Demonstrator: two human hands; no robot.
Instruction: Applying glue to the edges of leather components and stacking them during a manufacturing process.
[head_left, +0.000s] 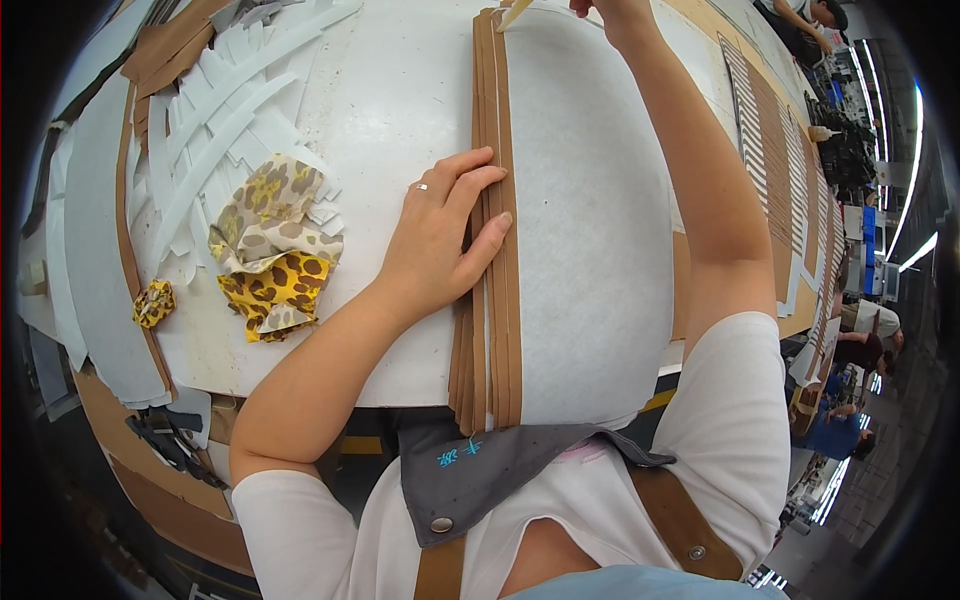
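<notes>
A stack of long sheets (592, 225), pale grey on top, lies before me with its brown edges (496, 300) stepped along the left side. My left hand (454, 217) rests on those edges with its fingers apart, a ring on one finger. At the top of the picture is my right hand (611, 15), mostly cut off by the frame's edge. Just left of it, the end of a pale yellow tool (514, 13) touches the top end of the brown edges; its kind and its upper part cannot be made out.
Crumpled leopard-print cloth (281, 247), a smaller wad (154, 304) and a heap of white strips (225, 112) lie left on the white table (390, 90). Further left is another stack of long sheets (94, 247). Striped and brown panels (776, 135) lie at right. Several people are beyond.
</notes>
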